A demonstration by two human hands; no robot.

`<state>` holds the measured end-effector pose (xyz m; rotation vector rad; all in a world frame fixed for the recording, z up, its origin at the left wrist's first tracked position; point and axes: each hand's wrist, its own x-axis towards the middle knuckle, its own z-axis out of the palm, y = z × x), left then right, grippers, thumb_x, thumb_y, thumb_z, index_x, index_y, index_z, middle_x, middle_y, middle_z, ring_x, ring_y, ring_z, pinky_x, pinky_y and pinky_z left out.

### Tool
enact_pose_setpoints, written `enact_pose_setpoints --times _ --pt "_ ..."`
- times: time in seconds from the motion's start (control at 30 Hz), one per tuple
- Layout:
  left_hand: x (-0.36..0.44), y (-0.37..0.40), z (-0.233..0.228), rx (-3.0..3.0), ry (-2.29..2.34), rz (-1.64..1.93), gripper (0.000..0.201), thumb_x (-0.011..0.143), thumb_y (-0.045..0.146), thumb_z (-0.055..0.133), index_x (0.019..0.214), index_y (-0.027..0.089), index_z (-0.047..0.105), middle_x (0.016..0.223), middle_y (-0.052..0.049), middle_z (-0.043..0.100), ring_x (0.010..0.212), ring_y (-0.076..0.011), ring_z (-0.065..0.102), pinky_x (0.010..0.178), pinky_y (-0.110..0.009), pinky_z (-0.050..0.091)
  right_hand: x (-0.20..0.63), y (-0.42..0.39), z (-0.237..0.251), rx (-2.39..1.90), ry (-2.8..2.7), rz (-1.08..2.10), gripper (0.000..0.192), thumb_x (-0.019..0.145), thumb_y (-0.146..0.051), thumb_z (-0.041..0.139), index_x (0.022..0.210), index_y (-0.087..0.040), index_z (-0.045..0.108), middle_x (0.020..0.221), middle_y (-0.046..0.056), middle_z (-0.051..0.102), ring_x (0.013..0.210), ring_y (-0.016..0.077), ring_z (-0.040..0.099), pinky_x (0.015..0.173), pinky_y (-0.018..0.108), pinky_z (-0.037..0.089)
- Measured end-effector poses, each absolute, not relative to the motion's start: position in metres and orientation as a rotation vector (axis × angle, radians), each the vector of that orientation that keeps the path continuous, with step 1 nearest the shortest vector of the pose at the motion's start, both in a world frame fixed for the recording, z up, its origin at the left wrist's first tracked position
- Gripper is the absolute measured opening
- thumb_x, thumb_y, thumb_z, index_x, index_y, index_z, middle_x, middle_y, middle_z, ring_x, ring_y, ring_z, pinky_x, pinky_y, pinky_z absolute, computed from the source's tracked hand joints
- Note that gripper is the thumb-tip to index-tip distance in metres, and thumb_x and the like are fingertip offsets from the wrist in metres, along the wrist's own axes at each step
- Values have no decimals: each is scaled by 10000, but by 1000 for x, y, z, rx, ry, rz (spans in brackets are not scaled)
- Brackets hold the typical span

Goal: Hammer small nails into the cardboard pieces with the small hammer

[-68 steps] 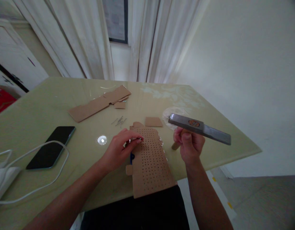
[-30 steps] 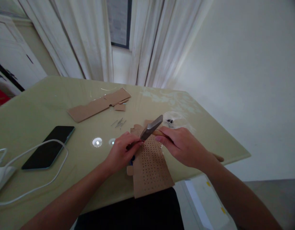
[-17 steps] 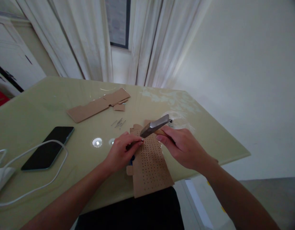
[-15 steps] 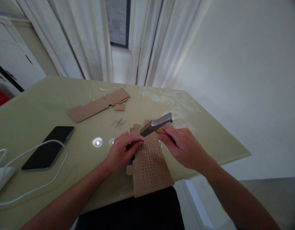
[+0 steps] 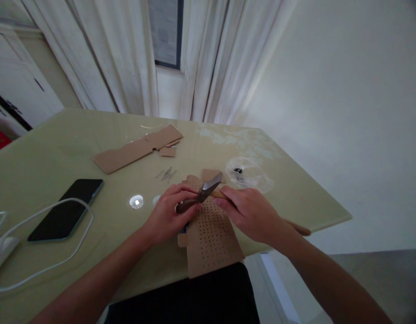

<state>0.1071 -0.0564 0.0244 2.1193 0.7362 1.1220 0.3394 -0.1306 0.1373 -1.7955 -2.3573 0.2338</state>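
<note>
My right hand (image 5: 246, 209) is wrapped round the wooden handle of a hammer (image 5: 210, 186), whose end sticks out past my wrist. The metal head is down at the fingertips of my left hand (image 5: 172, 210). That hand is closed in a pinch over a brown cardboard sheet (image 5: 212, 238) punched with rows of small holes. A nail seems to be in the pinch, now hidden by the hammer head. The cardboard lies at the table's near edge, partly over something dark blue under my left hand. Several loose nails (image 5: 167, 174) lie beyond my left hand.
A long cardboard strip (image 5: 133, 155) with small scraps lies farther back. A clear plastic bag (image 5: 250, 173) with small black pieces sits to the right. At left are a phone (image 5: 66, 209) and a white cable (image 5: 81, 240). The pale green table (image 5: 103, 270) ends near my lap.
The hammer has swung down and left, so its head now meets my left fingertips. My right hand has lowered slightly, uncovering the plastic bag. My left hand stays nearly in place.
</note>
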Motion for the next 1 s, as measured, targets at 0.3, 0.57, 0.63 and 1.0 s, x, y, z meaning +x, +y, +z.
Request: enact_pose_setpoints --times 0.3,0.57,0.63,1.0 --pt "102 -57 28 2178 752 961 408 919 387 858 1294 260 760 1366 -98 726 1280 -313 660 1131 -507 534 339 -130 131 -1829 -2306 273 347 1180 -406 468 1054 -183 703 836 65 769 732 212 688 680 330 325" --pt "103 -58 27 2181 763 962 443 912 372 873 1325 275 746 1362 -98 729 1282 -313 665 1126 -502 540 338 -130 122 -1833 -2320 290 315 1170 -384 491 1108 -183 725 854 68 782 752 223 696 687 326 341" --pt "103 -57 27 2178 767 960 437 914 375 870 1320 268 749 1365 -100 730 1287 -314 667 1125 -498 545 338 -130 120 -1834 -2298 317 315 1170 -384 490 1118 -179 723 839 64 773 741 218 689 686 323 341" --pt "100 -56 29 2122 768 1031 358 999 388 769 1333 260 751 1371 -104 725 1222 -271 701 1074 -444 581 362 -125 124 -1353 -1575 236 327 1137 -457 589 970 -204 714 607 -64 479 501 112 409 500 263 301"
